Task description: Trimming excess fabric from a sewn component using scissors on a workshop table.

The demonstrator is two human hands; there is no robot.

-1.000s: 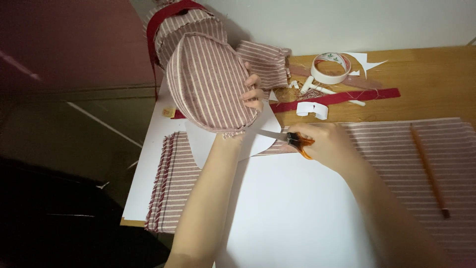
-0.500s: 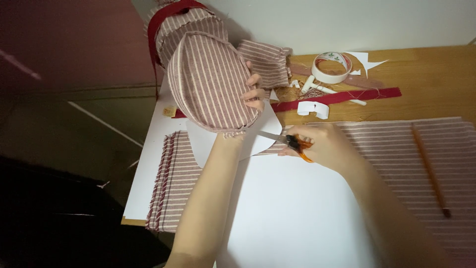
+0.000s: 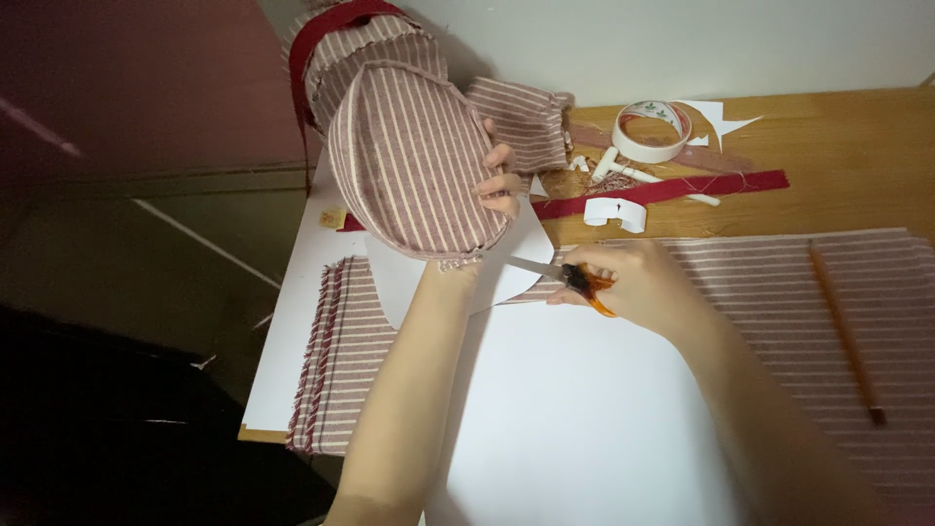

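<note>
While the oval striped-fabric lid [image 3: 414, 166] is held tilted up above the table's left end, its right rim is pinched by the left hand [image 3: 499, 183], fingers curled shut over the edge. A frayed fabric end hangs from its lower rim, and the tips of the scissors [image 3: 555, 271] are pointed at that spot, just beside it. The scissors' orange handles are gripped closed-fisted by the right hand [image 3: 628, 282], resting over the white paper sheet [image 3: 575, 409]. Beneath lid and blades a curved white paper cut-out [image 3: 390, 282] is laid, touching striped cloth [image 3: 769, 292] spread across the wooden table [image 3: 857, 146]. Open room is found only on the white sheet near the bottom; the table's left edge lies close under the lid. Behind the lid a striped fabric-covered box [image 3: 336, 49] with a dark red band is seen; its contents cannot be told. Further right lie a tape roll [image 3: 651, 132], a red ribbon strip [image 3: 672, 191] and a pencil [image 3: 845, 331]. Since the earlier frames, hardly anything has shifted; the scissors have stayed at the lid's lower edge.
</note>
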